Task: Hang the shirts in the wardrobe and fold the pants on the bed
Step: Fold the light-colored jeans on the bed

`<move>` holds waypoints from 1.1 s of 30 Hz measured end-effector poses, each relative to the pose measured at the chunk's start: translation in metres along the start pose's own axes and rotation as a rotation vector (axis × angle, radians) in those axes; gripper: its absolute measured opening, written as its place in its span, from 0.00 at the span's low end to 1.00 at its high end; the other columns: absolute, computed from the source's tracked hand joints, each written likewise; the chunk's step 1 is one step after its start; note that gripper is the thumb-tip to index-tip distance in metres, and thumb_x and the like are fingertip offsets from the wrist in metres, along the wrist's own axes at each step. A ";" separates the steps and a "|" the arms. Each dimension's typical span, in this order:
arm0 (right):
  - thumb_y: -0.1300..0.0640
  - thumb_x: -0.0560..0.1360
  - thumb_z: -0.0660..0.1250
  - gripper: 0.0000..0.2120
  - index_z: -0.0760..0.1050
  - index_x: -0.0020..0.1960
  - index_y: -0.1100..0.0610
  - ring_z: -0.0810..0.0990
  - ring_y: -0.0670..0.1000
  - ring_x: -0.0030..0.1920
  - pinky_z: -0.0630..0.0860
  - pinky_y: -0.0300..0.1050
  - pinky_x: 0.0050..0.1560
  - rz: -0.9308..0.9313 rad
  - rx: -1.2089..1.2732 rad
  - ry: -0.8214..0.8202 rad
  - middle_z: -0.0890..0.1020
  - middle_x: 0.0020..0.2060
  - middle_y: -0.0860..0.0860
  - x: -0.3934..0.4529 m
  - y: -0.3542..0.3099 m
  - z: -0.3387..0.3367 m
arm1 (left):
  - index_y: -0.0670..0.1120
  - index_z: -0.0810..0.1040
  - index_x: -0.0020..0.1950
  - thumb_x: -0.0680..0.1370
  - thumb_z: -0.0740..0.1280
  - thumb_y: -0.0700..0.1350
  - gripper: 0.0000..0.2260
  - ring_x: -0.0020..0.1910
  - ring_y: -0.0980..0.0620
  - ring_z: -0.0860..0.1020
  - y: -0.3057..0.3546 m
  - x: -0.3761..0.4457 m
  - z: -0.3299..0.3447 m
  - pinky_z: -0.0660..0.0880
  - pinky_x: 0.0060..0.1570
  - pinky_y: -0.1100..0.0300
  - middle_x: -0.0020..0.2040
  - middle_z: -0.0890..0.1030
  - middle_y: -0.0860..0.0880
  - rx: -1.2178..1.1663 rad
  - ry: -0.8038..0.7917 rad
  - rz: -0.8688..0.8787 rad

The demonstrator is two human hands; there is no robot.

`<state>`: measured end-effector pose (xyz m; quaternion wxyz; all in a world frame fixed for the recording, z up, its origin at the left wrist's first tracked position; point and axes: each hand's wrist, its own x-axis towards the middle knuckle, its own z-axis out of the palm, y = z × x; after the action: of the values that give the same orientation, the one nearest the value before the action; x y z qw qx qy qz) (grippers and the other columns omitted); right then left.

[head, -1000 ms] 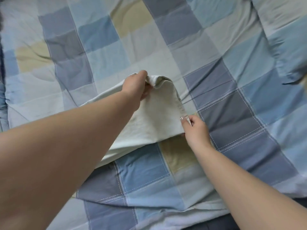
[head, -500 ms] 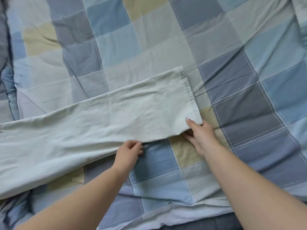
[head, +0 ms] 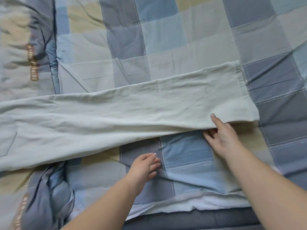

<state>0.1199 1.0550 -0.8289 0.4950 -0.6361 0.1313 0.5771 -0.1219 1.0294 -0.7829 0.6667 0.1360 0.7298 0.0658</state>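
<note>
Pale grey-green pants [head: 126,113] lie stretched flat across the bed from the left edge of view to a hemmed leg end at the right. My right hand [head: 222,136] is at the near edge of that leg end, one finger lying on top of the cloth and the others tucked under its edge. My left hand [head: 146,168] hovers over the quilt just below the pants, fingers loosely curled, holding nothing and not touching the cloth.
A checked blue, grey and beige quilt [head: 182,47] covers the bed. A blue-grey garment with a tan lettered band [head: 33,63] lies bunched at the left, partly under the pants. The quilt's near edge [head: 191,208] and a dark mattress show at the bottom.
My left hand let go of the raised leg end, which dropped flat, then drew back toward me. My right hand stayed at the leg's near edge. The view shifted left.
</note>
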 end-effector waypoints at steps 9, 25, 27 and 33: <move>0.58 0.77 0.66 0.03 0.73 0.50 0.53 0.76 0.51 0.59 0.72 0.53 0.64 0.037 -0.073 -0.112 0.80 0.51 0.49 -0.053 0.140 0.123 | 0.49 0.75 0.52 0.81 0.63 0.47 0.04 0.50 0.54 0.80 -0.026 0.004 -0.145 0.74 0.53 0.58 0.53 0.80 0.50 -0.072 -0.025 -0.002; 0.56 0.73 0.72 0.06 0.82 0.42 0.59 0.83 0.51 0.41 0.78 0.44 0.44 0.004 -0.690 -0.475 0.85 0.37 0.52 -0.184 0.339 0.310 | 0.48 0.76 0.51 0.81 0.60 0.44 0.05 0.39 0.57 0.79 -0.020 -0.009 -0.358 0.74 0.44 0.62 0.43 0.82 0.51 -0.575 0.038 0.201; 0.61 0.74 0.70 0.03 0.82 0.46 0.55 0.83 0.45 0.46 0.77 0.42 0.50 -0.179 -0.794 -0.571 0.85 0.40 0.46 -0.197 0.335 0.298 | 0.48 0.74 0.48 0.81 0.60 0.43 0.05 0.40 0.56 0.79 -0.023 -0.009 -0.367 0.75 0.46 0.61 0.42 0.81 0.50 -0.618 0.075 0.207; 0.65 0.77 0.65 0.11 0.79 0.55 0.53 0.78 0.39 0.37 0.74 0.33 0.38 -0.173 -0.675 -0.659 0.83 0.43 0.44 -0.223 0.340 0.284 | 0.46 0.75 0.61 0.82 0.60 0.47 0.10 0.58 0.48 0.80 -0.028 -0.011 -0.372 0.78 0.49 0.55 0.58 0.82 0.46 -0.736 -0.076 0.184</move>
<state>-0.3699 1.0249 -0.7541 0.3223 -0.5530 -0.2809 0.7152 -0.4924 1.0316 -0.7416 0.6888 -0.0454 0.6168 0.3781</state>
